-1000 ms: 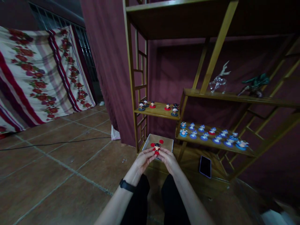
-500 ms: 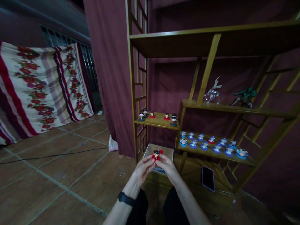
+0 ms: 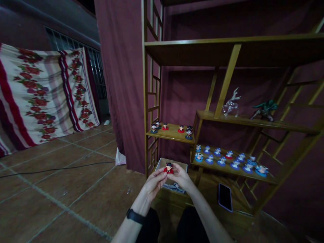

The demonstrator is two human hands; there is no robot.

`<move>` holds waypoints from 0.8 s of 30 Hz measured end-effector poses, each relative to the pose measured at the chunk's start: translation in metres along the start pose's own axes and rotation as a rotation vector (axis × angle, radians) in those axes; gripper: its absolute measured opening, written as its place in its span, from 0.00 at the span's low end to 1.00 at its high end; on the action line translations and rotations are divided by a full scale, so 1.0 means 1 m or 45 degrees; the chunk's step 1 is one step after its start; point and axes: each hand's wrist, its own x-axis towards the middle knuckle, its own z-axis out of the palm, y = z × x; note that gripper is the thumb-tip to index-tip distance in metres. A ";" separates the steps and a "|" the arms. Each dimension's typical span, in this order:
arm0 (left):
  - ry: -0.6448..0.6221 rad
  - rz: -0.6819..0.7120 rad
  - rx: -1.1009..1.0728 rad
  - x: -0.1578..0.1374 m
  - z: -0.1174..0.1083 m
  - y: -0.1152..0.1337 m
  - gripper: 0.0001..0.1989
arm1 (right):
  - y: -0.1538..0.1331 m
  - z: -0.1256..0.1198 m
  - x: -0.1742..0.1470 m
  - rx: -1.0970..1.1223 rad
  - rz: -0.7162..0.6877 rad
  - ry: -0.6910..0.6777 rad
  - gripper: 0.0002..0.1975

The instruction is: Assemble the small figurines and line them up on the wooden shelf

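A small red figurine (image 3: 168, 167) with black hair buns is held upright between both hands, its face toward me. My left hand (image 3: 155, 182) pinches it from the left, near its base. From the right, my right hand (image 3: 180, 176) grips it with thumb and fingers. Behind and below the hands stands an open white box (image 3: 184, 166), partly hidden by them; something with a blue and white pattern shows at its front. Several similar red and dark figurines (image 3: 181, 129) stand on the small upper-left shelf (image 3: 172, 132) in two groups.
Several blue and white figurines (image 3: 222, 161) stand in two rows on the lower right shelf, one with a red base. Above them are a clear deer figure (image 3: 231, 103) and a green figure (image 3: 265, 109). A phone (image 3: 225, 197) lies on the bottom board. A cable (image 3: 63, 167) crosses the tiled floor.
The view has shifted slightly, so the shelves sit a little lower. Both hands keep hold of the red figurine. A round red piece seen beside it before is now out of sight.
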 end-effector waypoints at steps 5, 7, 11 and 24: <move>-0.009 -0.003 -0.126 0.002 0.001 0.001 0.11 | -0.007 -0.001 0.005 -0.085 -0.043 0.026 0.23; -0.018 -0.011 -0.172 0.003 0.000 0.000 0.10 | -0.008 0.000 0.006 -0.094 -0.059 0.059 0.23; -0.002 -0.009 -0.225 0.006 -0.005 -0.003 0.09 | -0.004 0.005 0.006 -0.055 -0.059 0.074 0.19; 0.076 -0.116 -0.132 0.022 -0.056 -0.052 0.16 | 0.077 -0.011 -0.003 0.088 0.183 0.084 0.22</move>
